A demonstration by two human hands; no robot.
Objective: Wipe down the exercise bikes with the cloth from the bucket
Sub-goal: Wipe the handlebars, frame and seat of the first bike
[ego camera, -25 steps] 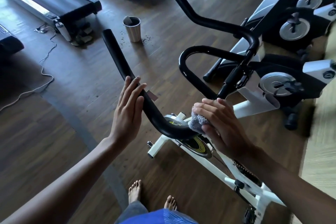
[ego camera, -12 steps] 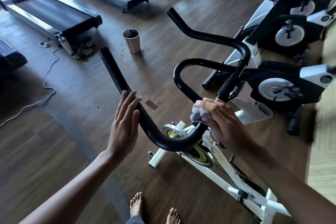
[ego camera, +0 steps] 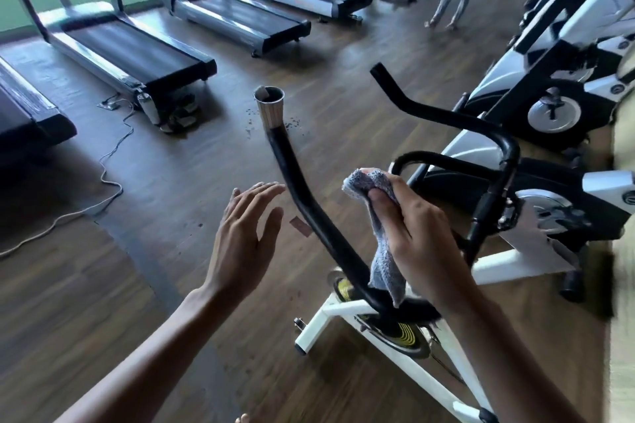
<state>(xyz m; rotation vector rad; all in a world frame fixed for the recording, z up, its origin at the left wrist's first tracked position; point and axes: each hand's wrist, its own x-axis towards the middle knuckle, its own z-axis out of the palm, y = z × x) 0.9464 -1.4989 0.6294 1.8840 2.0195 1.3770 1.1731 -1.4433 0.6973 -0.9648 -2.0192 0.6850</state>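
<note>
step: wiping the handlebar of the near bike; judging it part-way done
right hand: pinching the bunched cloth, centre-right, tail hanging at the bar's bend
left hand: hovering spread, just beside the bar, not touching
bucket: standing upper centre
next: probably calling for wrapping the cloth round the bar, sliding tipward

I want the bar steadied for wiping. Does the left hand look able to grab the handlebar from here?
Probably yes. The left hand is open beside the handlebar with nothing between them; the right hand and cloth are on its other side.
</note>
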